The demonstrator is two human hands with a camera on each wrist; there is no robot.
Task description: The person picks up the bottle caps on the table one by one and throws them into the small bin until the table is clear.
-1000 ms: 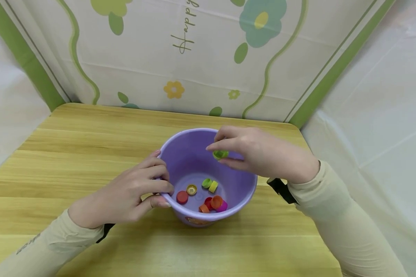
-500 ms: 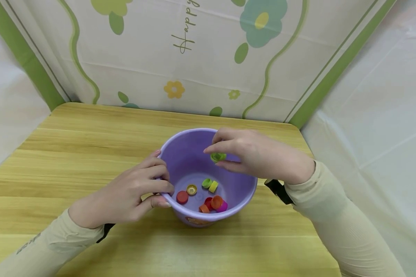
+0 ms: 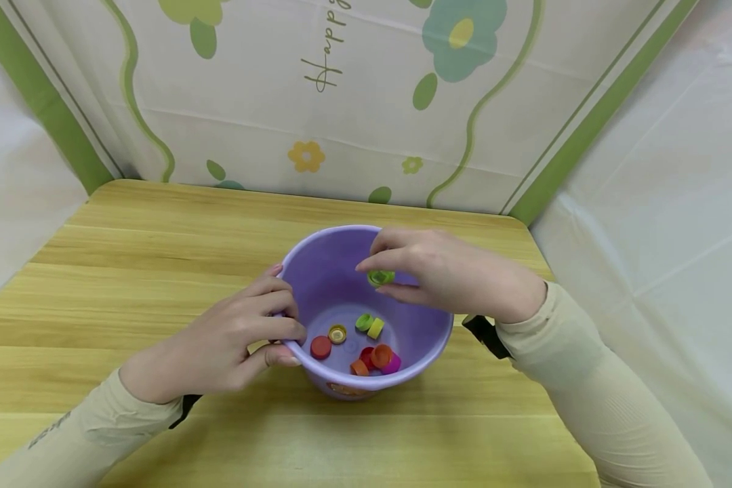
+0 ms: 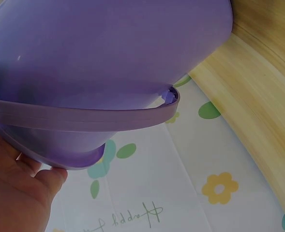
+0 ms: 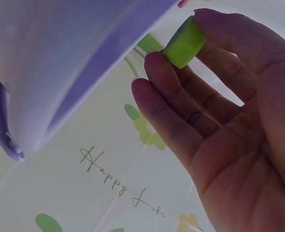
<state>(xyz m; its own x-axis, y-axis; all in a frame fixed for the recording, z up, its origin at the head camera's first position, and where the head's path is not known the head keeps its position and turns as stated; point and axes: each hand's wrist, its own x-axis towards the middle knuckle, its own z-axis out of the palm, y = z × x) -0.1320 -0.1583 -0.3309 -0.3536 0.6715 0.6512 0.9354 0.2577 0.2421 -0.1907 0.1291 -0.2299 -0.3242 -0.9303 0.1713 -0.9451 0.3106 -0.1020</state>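
Note:
A purple bucket [image 3: 317, 264] stands on the wooden table, and my left hand [image 3: 226, 332] grips its left rim, thumb outside and fingers over the edge. In the left wrist view the bucket's handle [image 4: 84, 119] hangs along its outer side. Over the bucket's mouth my right hand [image 3: 442, 271] pinches a green bottle cap [image 5: 185, 43] between thumb and fingers. On the bucket floor lie a red cap [image 3: 320, 348], a gold cap [image 3: 337, 334], a green cap [image 3: 364, 322] and a yellow cap [image 3: 375, 329]. Nearer the front, orange, red and magenta caps [image 3: 381, 356] cluster together.
The wooden table [image 3: 158, 271] extends around the bucket on all sides. Behind its far edge hangs a white cloth [image 3: 232, 102] printed with flowers and green lines. A pale plain sheet [image 3: 659, 237] hangs at the right.
My right hand has shifted slightly left and down over the bucket, carrying the green bottle cap. The left hand, the bucket and the caps inside have stayed put.

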